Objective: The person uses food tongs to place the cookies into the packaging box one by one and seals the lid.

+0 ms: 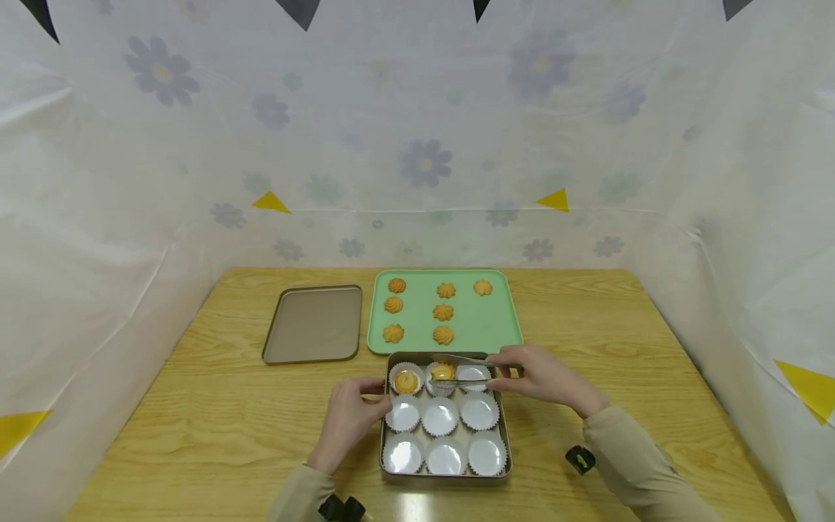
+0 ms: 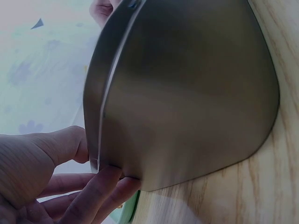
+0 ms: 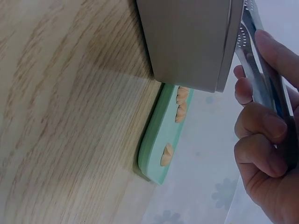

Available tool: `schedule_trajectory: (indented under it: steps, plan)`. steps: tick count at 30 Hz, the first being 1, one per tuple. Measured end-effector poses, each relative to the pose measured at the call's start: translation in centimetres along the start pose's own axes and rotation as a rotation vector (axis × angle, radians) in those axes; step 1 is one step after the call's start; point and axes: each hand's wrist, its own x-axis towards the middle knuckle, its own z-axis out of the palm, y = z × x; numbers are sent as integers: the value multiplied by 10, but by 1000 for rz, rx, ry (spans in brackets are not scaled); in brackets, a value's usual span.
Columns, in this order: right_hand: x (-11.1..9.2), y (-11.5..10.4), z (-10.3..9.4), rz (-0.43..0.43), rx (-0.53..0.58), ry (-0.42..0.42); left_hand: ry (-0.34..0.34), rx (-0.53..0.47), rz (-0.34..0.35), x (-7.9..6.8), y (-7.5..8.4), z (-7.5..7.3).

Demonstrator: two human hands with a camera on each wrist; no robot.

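A deep metal baking pan (image 1: 446,478) holds several white paper cups (image 1: 440,416) in rows. My left hand (image 1: 352,412) grips its left wall near the back corner; in the left wrist view the thumb and fingers are at the rim. Metal tongs (image 3: 254,70) are in my right hand (image 1: 538,373), their tips at the back middle cup. Between the tong tips is a golden cookie (image 1: 443,371), in or right over that cup. Another cookie (image 1: 406,382) sits in the back left cup.
Behind the pan lies a green tray (image 1: 483,319) with several piped cookies (image 1: 443,312). To its left is a shallow brown metal tray (image 1: 313,325) on the wooden table (image 1: 228,406). Flowered white sheeting (image 1: 424,109) encloses the back and sides.
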Motion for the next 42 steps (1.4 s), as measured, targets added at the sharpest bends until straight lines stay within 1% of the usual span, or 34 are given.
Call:
schedule_trajectory:
  steps: [7, 14, 26, 32, 42]
  plan:
    - [7, -8, 2, -13, -96, -4, -8, -12, 4, -1, 1, -1]
    - [10, -11, 2, 26, -146, -27, -7, -11, 10, 0, 1, -1]
    - [11, -15, 2, 53, -181, -43, -1, -11, 10, 0, 1, -1]
    - [14, -17, 2, 42, -203, -38, -10, -14, 6, -1, 1, -1]
    - [16, -20, 1, 66, -210, -63, -6, -22, 13, 0, 1, -1]
